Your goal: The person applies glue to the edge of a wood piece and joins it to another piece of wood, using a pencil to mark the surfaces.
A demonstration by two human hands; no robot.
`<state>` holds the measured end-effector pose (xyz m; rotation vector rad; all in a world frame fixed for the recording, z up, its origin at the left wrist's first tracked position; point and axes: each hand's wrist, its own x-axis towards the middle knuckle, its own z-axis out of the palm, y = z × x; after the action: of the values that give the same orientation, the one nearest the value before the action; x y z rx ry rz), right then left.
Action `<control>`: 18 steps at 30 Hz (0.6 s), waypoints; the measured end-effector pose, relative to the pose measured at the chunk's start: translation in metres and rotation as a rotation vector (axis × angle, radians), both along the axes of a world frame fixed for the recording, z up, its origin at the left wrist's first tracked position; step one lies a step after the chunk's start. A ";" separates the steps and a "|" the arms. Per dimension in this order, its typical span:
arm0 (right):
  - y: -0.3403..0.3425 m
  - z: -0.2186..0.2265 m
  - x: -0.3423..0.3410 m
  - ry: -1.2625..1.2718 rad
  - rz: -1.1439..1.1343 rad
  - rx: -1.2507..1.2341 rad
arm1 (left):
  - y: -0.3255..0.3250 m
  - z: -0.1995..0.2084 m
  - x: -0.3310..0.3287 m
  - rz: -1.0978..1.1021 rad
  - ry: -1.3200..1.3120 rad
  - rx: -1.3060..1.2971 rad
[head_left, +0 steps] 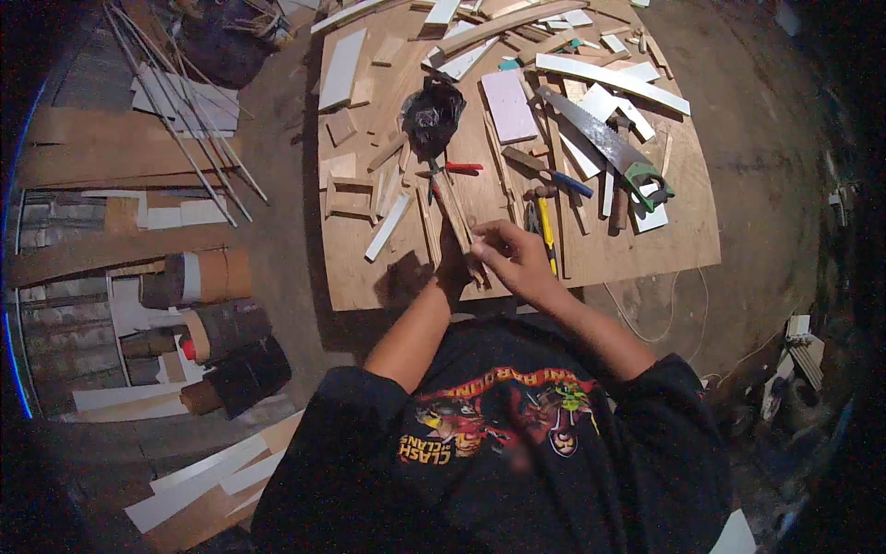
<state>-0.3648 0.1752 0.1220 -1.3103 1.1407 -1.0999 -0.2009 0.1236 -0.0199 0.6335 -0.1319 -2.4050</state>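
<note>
At the table's near edge, a thin wooden strip (452,209) runs up between my hands. My right hand (519,262) is closed in a pinch beside the strip's near part; what its fingertips hold is too small to tell. Deep shadow covers my left hand (452,266) at the strip's lower left, so its fingers are hidden. Red-handled pliers (461,168) lie at the far end of the strip. Right of my right hand are a yellow-handled hammer (545,222) and dark pliers (532,220).
The wooden table (637,257) carries a green-handled handsaw (600,134), a blue-handled chisel (554,174), a crumpled black plastic bag (432,118), a small wooden frame (351,198) and many offcuts. Boards and rolled material (235,374) lie on the floor at left. A cable (637,323) trails at right.
</note>
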 end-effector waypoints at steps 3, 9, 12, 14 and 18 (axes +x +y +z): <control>0.006 0.034 0.008 0.175 0.019 -0.012 | 0.000 0.021 0.007 -0.019 0.053 -0.054; 0.011 0.050 0.049 0.357 -0.004 -0.169 | -0.015 0.056 0.030 0.023 0.217 -0.186; 0.009 0.047 0.063 0.374 -0.057 -0.327 | -0.024 0.073 0.038 0.052 0.354 -0.241; 0.005 0.050 0.069 0.308 -0.038 -0.382 | -0.024 0.104 0.044 0.048 0.485 -0.225; 0.001 0.050 0.078 0.308 -0.009 -0.290 | -0.023 0.128 0.050 0.074 0.449 -0.247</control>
<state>-0.2863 0.1765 0.1718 -1.7489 1.2414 -1.1260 -0.1513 0.1010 0.1086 -0.0190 -0.2048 -2.3459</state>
